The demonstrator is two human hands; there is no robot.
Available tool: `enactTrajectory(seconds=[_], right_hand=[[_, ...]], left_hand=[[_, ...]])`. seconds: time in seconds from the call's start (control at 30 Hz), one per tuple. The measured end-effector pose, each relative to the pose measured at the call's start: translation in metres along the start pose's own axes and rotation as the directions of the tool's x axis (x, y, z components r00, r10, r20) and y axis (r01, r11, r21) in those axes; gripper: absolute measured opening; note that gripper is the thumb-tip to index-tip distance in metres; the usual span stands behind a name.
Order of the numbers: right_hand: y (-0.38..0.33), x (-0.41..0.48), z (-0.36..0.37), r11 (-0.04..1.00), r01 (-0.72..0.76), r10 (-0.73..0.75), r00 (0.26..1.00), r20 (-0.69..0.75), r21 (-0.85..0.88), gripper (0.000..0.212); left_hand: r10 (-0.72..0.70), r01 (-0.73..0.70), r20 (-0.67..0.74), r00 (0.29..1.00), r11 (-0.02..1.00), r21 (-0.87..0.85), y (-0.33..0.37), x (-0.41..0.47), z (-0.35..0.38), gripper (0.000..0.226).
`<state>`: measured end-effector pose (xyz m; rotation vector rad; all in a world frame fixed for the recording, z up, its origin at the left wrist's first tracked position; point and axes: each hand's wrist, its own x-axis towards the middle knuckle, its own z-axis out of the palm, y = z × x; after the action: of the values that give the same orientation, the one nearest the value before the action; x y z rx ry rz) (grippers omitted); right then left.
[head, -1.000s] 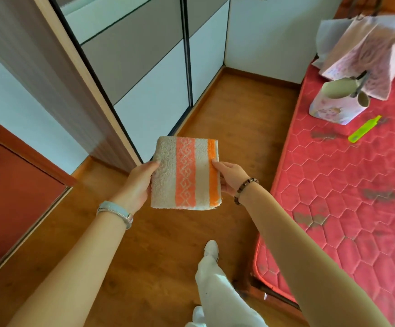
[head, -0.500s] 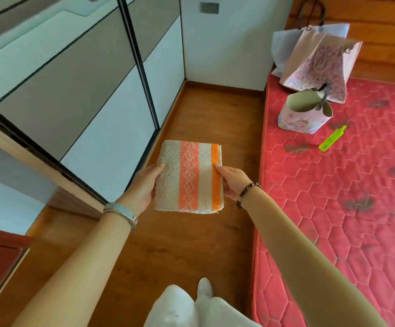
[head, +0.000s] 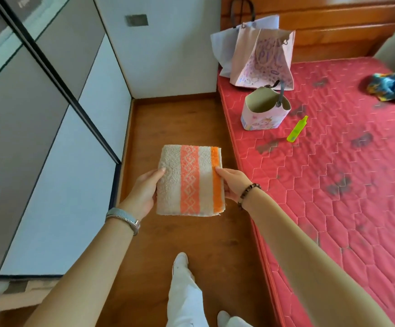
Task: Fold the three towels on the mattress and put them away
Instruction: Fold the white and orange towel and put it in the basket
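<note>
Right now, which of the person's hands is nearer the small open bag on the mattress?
Right. The right hand grips the towel edge nearest the bag; the left hand grips the opposite edge, farther away.

One towel [head: 189, 180], one tall bag [head: 267, 60], one short bag [head: 262, 114], one cloth [head: 389, 87].

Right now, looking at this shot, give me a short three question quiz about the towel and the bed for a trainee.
1. Which grip holds the folded towel? A: left hand only. B: right hand only. C: both hands.
2. Fill in: the green item lies on the red mattress near the small pink ____.
3. True or false: the towel rests on the mattress.
Key: 1 C; 2 bag; 3 false, it is held over the wooden floor.
</note>
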<state>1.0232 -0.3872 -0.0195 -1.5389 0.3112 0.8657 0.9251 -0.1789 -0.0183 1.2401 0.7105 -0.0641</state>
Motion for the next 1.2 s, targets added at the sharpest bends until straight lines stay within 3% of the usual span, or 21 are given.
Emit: enactTrajectory(seconds=[0.37, 0.57, 1.2], right_hand=[[-0.063, 0.079, 0.034, 0.977, 0.029, 0.008, 0.985, -0.172, 0.211, 0.042], [-0.079, 0.113, 0.032, 0.962, 0.026, 0.034, 0.976, -0.213, 0.273, 0.043], [-0.23, 0.263, -0.078, 0.919, 0.092, 0.049, 0.938, -0.344, 0.383, 0.038]], left_hand=[[-0.066, 0.036, 0.163, 0.985, 0.983, 0.179, 0.096, 0.135, -0.008, 0.03], [-0.113, 0.066, 0.209, 0.971, 0.973, 0.221, 0.117, 0.179, 0.006, 0.021], [-0.142, 0.035, 0.34, 0.93, 0.952, 0.303, 0.22, 0.382, 0.161, 0.027]])
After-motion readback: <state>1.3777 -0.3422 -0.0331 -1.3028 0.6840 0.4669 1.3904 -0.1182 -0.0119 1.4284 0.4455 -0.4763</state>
